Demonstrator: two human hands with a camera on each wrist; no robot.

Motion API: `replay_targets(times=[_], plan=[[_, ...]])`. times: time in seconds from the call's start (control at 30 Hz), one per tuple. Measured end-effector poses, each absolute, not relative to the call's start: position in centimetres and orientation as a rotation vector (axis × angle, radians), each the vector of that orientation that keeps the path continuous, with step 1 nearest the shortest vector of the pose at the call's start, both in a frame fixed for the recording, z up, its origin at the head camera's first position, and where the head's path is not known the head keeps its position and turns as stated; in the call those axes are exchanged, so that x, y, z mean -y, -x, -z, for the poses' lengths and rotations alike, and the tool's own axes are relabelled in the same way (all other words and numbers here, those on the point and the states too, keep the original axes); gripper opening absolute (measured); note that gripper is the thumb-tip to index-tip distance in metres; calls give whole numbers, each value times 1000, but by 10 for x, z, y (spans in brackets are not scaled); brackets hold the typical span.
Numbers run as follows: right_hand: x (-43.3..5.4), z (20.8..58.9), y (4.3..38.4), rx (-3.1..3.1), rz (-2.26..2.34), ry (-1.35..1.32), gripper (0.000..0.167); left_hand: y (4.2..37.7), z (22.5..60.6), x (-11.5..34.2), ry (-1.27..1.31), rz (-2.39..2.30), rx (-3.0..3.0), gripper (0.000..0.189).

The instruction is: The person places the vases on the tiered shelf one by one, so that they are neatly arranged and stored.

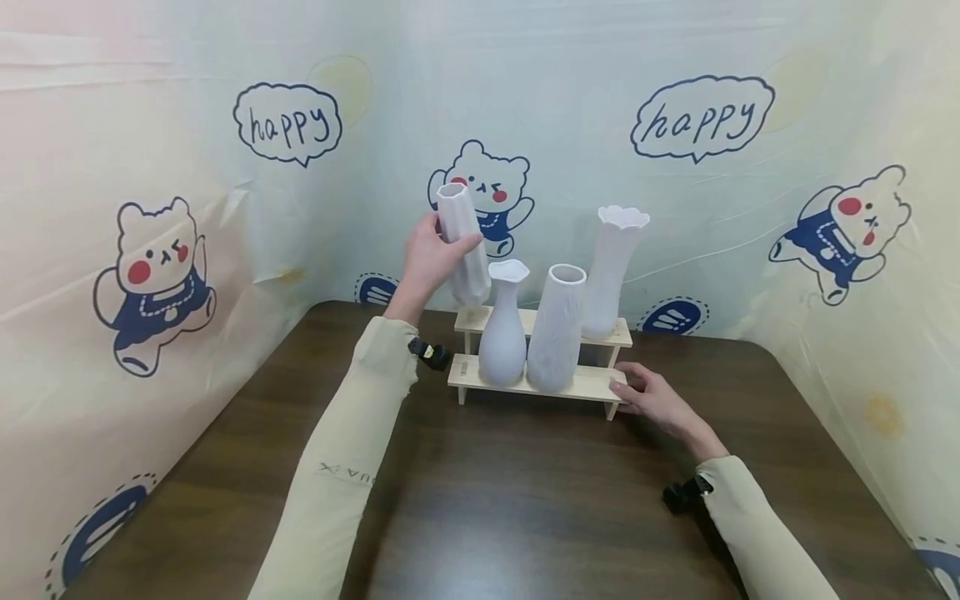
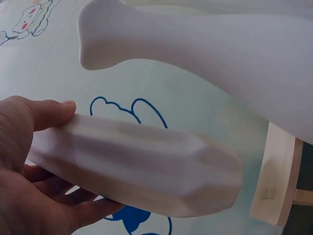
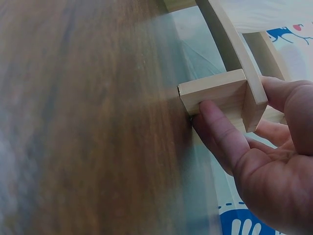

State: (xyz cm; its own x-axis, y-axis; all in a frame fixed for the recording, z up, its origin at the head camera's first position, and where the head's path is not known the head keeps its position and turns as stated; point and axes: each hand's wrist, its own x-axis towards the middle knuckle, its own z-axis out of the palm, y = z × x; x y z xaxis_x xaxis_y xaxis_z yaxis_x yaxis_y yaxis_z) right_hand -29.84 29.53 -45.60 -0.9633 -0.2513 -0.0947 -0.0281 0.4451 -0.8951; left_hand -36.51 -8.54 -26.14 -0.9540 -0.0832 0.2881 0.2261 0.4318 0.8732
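My left hand (image 1: 429, 260) grips a white faceted vase (image 1: 467, 250), slightly tilted, over the left end of a two-tier wooden stand's upper shelf (image 1: 474, 318). A gap shows between its base and the wood (image 2: 276, 176) in the left wrist view. With thumb and fingers, my right hand (image 1: 654, 400) holds the right end of the lower shelf (image 1: 597, 383); its fingers (image 3: 222, 127) touch the leg. On that shelf stand a slim-necked vase (image 1: 503, 337) and a textured tapered vase (image 1: 556, 333). A tall vase with a scalloped rim (image 1: 611, 271) is on the upper shelf's right side.
The stand rests towards the back of a dark brown wooden table (image 1: 480, 492). Behind and on both sides hangs a pale sheet (image 1: 570, 92) printed with cartoon bears and the word "happy". A black wrist device (image 1: 430, 353) sits on each arm.
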Motion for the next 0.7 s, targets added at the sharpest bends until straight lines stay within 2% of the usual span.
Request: replay_targets(times=[0.7], plan=[[-296,452,298,-2473,1526,254,64,385,226,38,192,1462,2635,66]])
